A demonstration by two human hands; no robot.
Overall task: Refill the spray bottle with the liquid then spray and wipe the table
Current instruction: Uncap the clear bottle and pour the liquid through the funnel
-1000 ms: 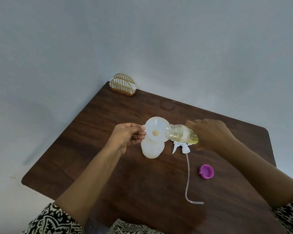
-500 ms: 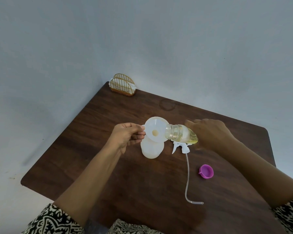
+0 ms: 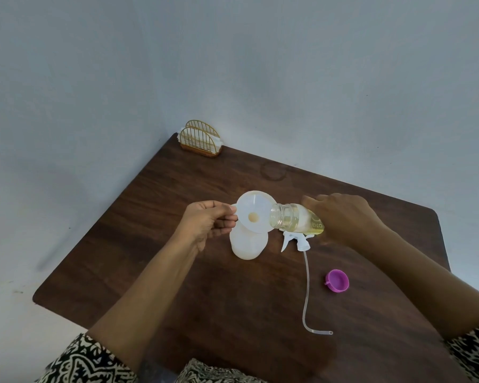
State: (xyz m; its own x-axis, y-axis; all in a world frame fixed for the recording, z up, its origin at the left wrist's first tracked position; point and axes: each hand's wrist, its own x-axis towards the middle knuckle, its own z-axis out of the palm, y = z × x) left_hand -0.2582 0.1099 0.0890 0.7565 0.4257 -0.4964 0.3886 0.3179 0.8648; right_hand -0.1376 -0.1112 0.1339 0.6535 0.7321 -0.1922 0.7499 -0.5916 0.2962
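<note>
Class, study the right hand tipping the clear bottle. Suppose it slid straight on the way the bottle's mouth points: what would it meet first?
Most likely the white funnel, whose rim the clear bottle in the right hand overlaps in this view; whether they touch is unclear. Next comes the left hand.

Base of refill bottle (image 3: 293, 221) behind right hand (image 3: 343, 217); spray bottle (image 3: 248, 244) neck under funnel (image 3: 256, 211).

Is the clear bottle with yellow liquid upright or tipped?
Tipped: the bottle lies nearly sideways in the right hand, its open mouth at the funnel rim.
</note>
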